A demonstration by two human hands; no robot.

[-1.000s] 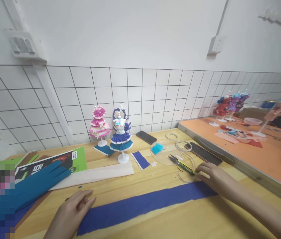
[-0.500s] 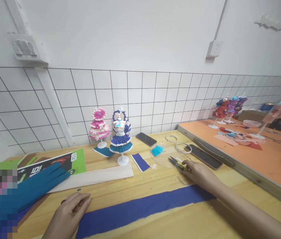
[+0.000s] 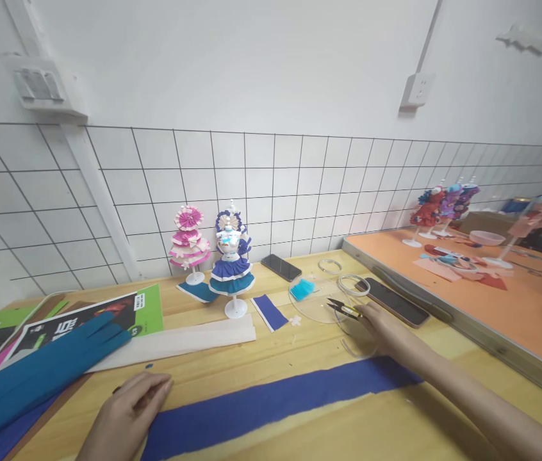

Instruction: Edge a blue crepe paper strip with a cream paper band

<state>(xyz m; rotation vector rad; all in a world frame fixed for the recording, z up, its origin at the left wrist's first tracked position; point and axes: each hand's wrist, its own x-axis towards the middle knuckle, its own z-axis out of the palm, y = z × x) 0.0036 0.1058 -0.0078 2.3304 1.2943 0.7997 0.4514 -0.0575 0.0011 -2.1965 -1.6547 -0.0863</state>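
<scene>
My right hand point(image 3: 380, 325) grips a small pair of scissors point(image 3: 343, 308) with dark blades and some yellow near the handles. The blades are parted and point left over a clear round plate point(image 3: 319, 314). Across the tabletop in front of me runs a long dark blue strip point(image 3: 271, 400), like crepe paper. My left hand point(image 3: 129, 406) rests beside the strip's left end, fingers curled and drawn together, with nothing visible in them. Behind the strip stands a small dress form point(image 3: 232, 259) in a ruffled blue and teal skirt.
Folded teal crepe paper point(image 3: 54, 371) and a pale strip point(image 3: 179, 342) lie at the left on printed packaging point(image 3: 150, 306). A pink-dressed form point(image 3: 189, 246) stands at the back. Two phones, one at the right point(image 3: 398, 302), and wire coils point(image 3: 353, 285) lie nearby. An orange-topped table point(image 3: 492, 307) adjoins.
My right hand has lifted slightly and turned the scissors, which now show more yellow and point left more levelly. The fingers of my left hand have drawn closer together. The view has shifted slightly.
</scene>
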